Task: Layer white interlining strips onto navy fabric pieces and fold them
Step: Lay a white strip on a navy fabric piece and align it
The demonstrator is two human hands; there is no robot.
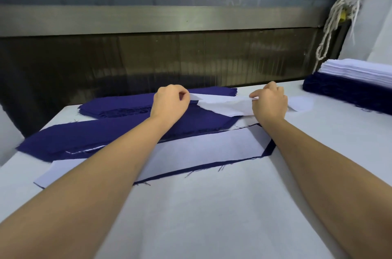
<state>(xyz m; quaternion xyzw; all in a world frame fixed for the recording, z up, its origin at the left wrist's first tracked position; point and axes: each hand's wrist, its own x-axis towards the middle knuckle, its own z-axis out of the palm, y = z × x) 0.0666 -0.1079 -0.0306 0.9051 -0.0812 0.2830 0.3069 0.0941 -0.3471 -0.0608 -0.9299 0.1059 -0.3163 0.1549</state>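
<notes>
A white interlining strip (pixel 224 104) is stretched between my two hands over the far part of the table. My left hand (pixel 169 103) pinches its left end above a pile of navy fabric pieces (pixel 118 104). My right hand (pixel 269 103) pinches the strip further right, and the strip's free end (pixel 301 104) trails past it. Nearer me lies a navy piece topped with a white strip (pixel 203 148), its navy border showing at the right and front. A second navy pile (pixel 89 138) lies to its left.
At the far right stands a stack of white interlining strips (pixel 358 70) on top of a stack of navy pieces (pixel 347 93). A white table cover (pixel 212 216) spreads toward me. A dark machine opening (pixel 169 61) runs behind the table, and white cords (pixel 337 19) hang at the right.
</notes>
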